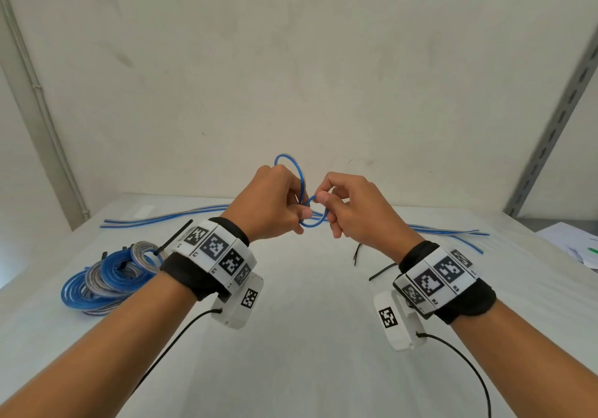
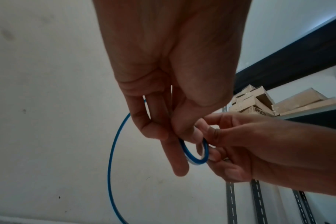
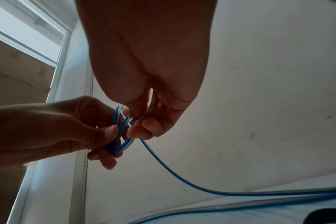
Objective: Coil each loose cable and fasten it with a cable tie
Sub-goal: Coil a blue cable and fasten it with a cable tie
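White table (image 1: 291, 336), hands (image 1: 310, 204) coiling blue cable (image 1: 302, 178)

We lose part of the blue cable (image 1: 304, 191) behind the left hand (image 1: 275, 201), its free end runs off the right wrist view's edge, and the papers (image 1: 579, 249) right of it are cropped and too blurred to read.

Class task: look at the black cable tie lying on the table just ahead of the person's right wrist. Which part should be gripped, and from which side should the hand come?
Probably pinch the black cable tie near the middle of its strap, coming from above with the right hand, the nearer one. It lies flat on the white table as a thin strip, leaving only its narrow sides to pinch. Both hands currently hold the blue cable.
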